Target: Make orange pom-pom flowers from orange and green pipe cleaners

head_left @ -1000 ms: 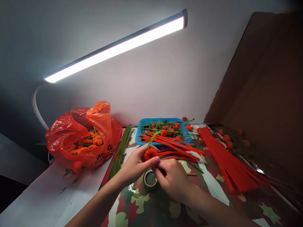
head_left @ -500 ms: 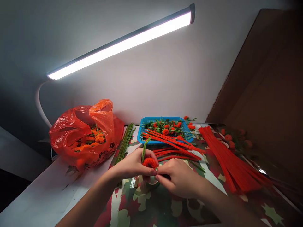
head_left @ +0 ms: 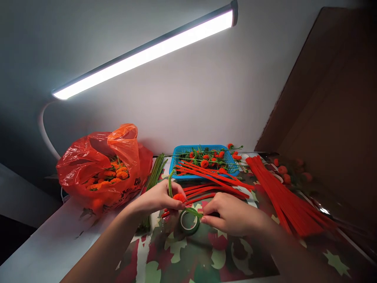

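My left hand pinches a red-orange fuzzy flower between thumb and fingers. A green fuzzy pipe cleaner stands up out of that same grip. From the flower, a strip of green tape stretches across to my right hand, whose thumb and fingers are closed on its end. Just below the strip, a roll of green tape with a pale inner ring lies flat on the camouflage-patterned mat. The fingers of my left hand hide part of the flower's underside.
A blue basket of red flowers stands behind my hands, with red pipe cleaners across its front. At left are a red plastic bag of orange flowers and green stems. A large red bundle lies right. A lamp hangs above.
My right hand has moved right, away from my left, and a strip of green tape now shows stretched between them. The tape roll has come into clear view. The whole view shifted slightly.
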The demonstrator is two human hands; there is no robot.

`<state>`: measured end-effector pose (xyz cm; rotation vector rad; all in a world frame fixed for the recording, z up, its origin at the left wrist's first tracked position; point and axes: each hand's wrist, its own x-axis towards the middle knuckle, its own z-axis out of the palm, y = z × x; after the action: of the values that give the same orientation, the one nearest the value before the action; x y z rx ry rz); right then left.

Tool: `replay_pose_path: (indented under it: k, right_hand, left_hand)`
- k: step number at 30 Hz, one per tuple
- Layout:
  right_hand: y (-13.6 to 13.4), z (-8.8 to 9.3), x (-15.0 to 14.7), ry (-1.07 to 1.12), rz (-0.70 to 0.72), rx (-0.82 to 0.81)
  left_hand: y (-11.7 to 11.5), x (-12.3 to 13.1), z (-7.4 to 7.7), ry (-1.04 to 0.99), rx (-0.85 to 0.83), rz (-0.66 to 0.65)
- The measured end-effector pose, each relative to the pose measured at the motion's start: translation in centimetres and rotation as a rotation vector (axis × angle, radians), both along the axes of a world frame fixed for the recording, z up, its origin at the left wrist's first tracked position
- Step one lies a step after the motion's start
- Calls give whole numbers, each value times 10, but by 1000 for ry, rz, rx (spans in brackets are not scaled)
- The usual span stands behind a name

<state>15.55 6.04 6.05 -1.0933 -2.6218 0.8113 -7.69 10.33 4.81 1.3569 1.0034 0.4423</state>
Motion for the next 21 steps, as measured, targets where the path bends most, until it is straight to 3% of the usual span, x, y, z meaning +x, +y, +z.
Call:
replay_pose_path:
  k: [6, 16, 21]
  right_hand:
    - [1, 0, 3, -24, -19, -28]
    - [2, 11, 4, 34, -49, -146]
    - [-2, 15, 3, 81, -32, -164]
  left_hand:
    - [0, 2, -3, 12, -9, 14]
    - [-8, 12, -7, -327, -17, -85]
    - [-11, 24, -14, -568, -129, 46]
